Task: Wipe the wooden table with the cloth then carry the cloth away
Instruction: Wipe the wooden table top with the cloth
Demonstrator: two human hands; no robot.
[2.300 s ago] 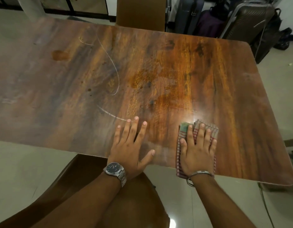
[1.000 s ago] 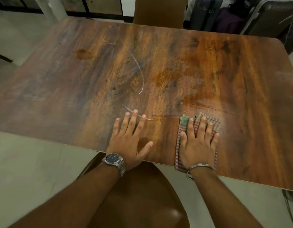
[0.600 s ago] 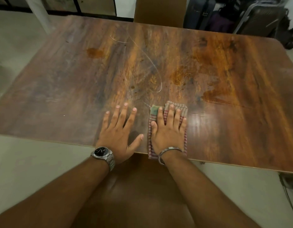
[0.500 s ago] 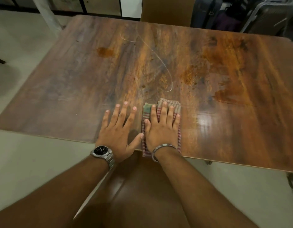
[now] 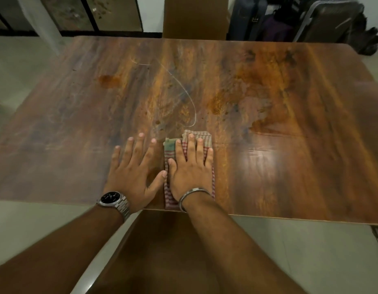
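The wooden table [image 5: 290,158] fills the view, with orange stains and a thin white curved mark near its middle. A folded striped cloth [image 5: 169,145], red and white with a green corner, lies at the near edge. My right hand [image 5: 190,168] presses flat on the cloth, fingers spread, and covers most of it. My left hand [image 5: 134,168], with a watch on the wrist, lies flat on the bare wood just left of the cloth, its thumb touching my right hand.
A brown chair [image 5: 162,251] stands below me at the near edge. Another chair back [image 5: 194,15] rises at the far side. Suitcases and bags [image 5: 321,18] stand at the back right. A white post [image 5: 41,22] is at the far left.
My right hand has slid the cloth left along the near edge until it sits against my left hand. A damp shiny streak lies to the right of the cloth.
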